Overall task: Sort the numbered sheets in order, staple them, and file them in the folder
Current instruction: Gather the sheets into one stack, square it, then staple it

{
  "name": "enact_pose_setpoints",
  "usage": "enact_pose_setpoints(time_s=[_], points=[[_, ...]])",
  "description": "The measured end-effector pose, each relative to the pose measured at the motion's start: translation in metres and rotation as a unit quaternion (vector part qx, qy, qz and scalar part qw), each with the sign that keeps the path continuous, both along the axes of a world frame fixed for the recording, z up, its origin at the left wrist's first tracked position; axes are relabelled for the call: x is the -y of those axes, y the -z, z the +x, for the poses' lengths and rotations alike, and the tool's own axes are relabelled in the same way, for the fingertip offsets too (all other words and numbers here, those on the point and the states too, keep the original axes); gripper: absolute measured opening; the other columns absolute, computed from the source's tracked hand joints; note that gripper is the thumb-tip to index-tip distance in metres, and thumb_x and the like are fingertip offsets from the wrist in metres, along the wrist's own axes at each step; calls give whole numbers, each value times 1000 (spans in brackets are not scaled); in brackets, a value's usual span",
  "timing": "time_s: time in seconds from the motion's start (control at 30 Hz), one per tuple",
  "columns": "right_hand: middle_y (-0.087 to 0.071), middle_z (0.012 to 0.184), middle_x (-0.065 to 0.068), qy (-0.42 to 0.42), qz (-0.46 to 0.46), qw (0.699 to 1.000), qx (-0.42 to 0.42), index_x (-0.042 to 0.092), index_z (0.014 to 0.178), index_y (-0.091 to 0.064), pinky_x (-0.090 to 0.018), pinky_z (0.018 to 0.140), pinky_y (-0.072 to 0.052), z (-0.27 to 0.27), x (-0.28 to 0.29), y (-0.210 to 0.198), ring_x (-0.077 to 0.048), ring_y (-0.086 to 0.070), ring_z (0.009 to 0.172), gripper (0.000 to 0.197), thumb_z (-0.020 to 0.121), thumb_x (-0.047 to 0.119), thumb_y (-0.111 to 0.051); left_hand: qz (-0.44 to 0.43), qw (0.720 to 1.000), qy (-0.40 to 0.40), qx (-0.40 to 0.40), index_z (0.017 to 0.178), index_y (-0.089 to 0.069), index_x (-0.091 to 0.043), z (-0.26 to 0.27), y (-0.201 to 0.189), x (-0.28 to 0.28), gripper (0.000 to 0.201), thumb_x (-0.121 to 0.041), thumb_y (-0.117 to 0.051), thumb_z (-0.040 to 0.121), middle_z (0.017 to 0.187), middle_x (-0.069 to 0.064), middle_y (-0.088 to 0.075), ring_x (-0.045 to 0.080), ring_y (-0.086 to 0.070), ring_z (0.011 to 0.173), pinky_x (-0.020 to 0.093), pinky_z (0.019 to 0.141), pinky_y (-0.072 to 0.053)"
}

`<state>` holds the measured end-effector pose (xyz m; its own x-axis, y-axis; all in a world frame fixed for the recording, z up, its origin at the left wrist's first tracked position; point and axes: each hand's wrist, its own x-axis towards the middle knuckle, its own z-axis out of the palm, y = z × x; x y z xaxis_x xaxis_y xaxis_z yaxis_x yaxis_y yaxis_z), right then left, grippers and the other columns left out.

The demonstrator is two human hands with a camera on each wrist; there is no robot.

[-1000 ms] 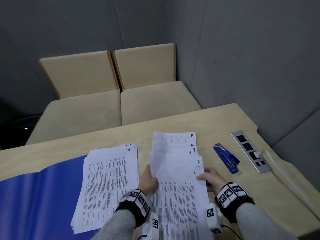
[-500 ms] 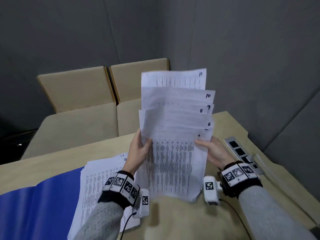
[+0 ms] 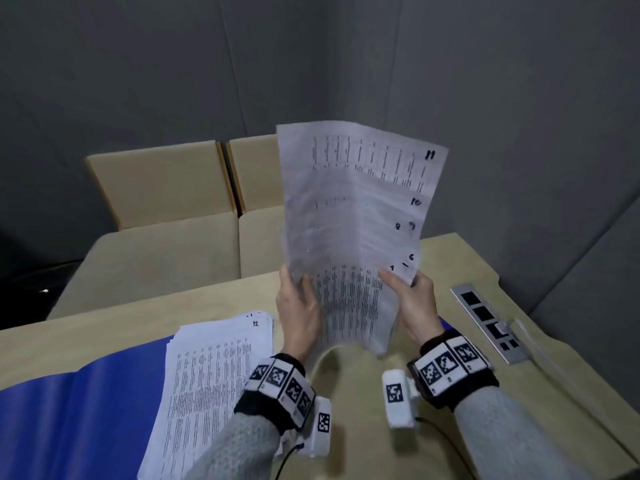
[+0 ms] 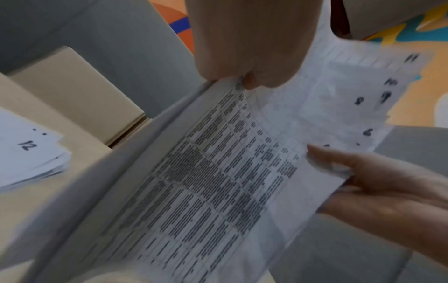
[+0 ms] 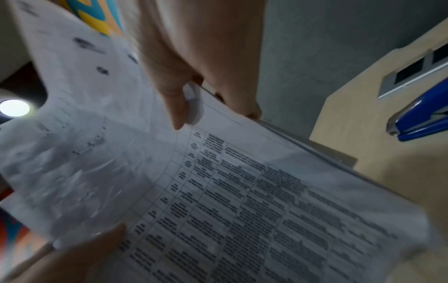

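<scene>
Above the table (image 3: 433,420), at centre, fanned sheets (image 3: 349,216) held upright; left hand (image 3: 298,308) pinches their left edge, right hand (image 3: 414,306) pinches the right edge, thumbs in front. Stack (image 3: 214,382) topped "12" lies at 8 o'clock on blue folder (image 3: 79,417). Stapler (image 5: 421,116) at 3 o'clock, beside socket strip (image 3: 491,323).
</scene>
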<state>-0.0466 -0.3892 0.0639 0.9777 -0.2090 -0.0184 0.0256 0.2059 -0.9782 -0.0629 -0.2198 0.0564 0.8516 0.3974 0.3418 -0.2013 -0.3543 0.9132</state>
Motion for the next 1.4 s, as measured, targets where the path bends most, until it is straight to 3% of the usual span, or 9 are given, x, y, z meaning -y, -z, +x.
enact_pose_setpoints(time_s=[0.3, 0.5, 0.63, 0.73, 0.83, 0.97, 1.17, 1.27, 1.4], points=[[-63, 106, 8, -16, -36, 999, -27, 26, 109, -52, -24, 81, -47, -3, -1, 12, -4, -60, 95, 49, 72, 8, -79, -61, 996, 32, -49, 128, -31, -16, -6, 27, -4, 49, -13, -61, 89, 122, 9, -59, 27, -58, 110, 40, 95, -47], [-59, 111, -12, -7, -11, 997, -81, 32, 99, -45, -50, 89, -50, -1, -1, 22, -33, -57, 107, 50, 64, 0, -62, -144, 986, 38, -80, 122, -32, -16, -1, 33, -12, 45, -3, -59, 87, 110, 2, -60, 22, -59, 97, 30, 82, -48], [-50, 102, 2, 4, -8, 998, -65, 22, 117, -42, -29, 68, -37, 5, 4, 19, -17, -49, 96, 47, 79, -1, -55, -159, 982, 38, -89, 122, -35, -10, -1, 36, -16, 42, -2, -58, 87, 110, 4, -58, 14, -57, 92, 29, 83, -46], [-49, 106, 7, -5, -48, 997, -54, 26, 126, -36, -30, 75, -38, 8, 5, 27, -6, -48, 95, 49, 87, 5, -57, -121, 988, 44, -88, 118, -41, -16, 0, 39, -15, 41, -3, -62, 85, 107, -1, -55, 15, -53, 97, 27, 87, -42], [-55, 117, 0, -13, -82, 994, -75, 22, 125, -45, -36, 92, -42, 7, 4, 43, -16, -52, 109, 46, 86, 7, -62, -130, 985, 48, -99, 108, -40, -33, 3, 46, -13, 41, -3, -59, 87, 103, -7, -59, 7, -57, 95, 20, 82, -44], [-61, 96, 1, -60, -183, 979, -59, 12, 103, -56, -14, 67, -47, -3, 5, 58, -22, -57, 96, 16, 89, 6, -60, -87, 984, 34, -151, 110, -47, -17, 4, 57, -14, 14, -23, -50, 98, 97, 1, -63, 21, -61, 90, 36, 80, -50], [-62, 98, 2, 22, -208, 977, -35, 17, 115, -53, -28, 71, -50, -2, -25, 27, -15, -61, 87, 20, 96, 19, -51, -16, 993, 25, -113, 101, -48, -23, -1, 34, -43, 4, -26, -45, 100, 89, -1, -64, 22, -64, 79, 40, 70, -55], [-63, 102, 0, -108, -241, 961, -86, 17, 116, -48, -25, 66, -49, 0, -56, 18, -14, -62, 86, 25, 92, 12, -55, -18, 989, -5, -147, 100, -49, -22, -3, 34, -100, 4, -18, -49, 98, 86, -12, -59, 12, -60, 81, 35, 76, -52], [-65, 103, 0, -260, -248, 909, -211, 11, 116, -54, -25, 67, -55, -11, -120, 65, -13, -65, 87, 32, 89, -4, -48, -38, 947, -92, -305, 110, -47, -11, -21, 66, -184, 17, -14, -50, 93, 104, 10, -64, 27, -59, 93, 34, 80, -47]])
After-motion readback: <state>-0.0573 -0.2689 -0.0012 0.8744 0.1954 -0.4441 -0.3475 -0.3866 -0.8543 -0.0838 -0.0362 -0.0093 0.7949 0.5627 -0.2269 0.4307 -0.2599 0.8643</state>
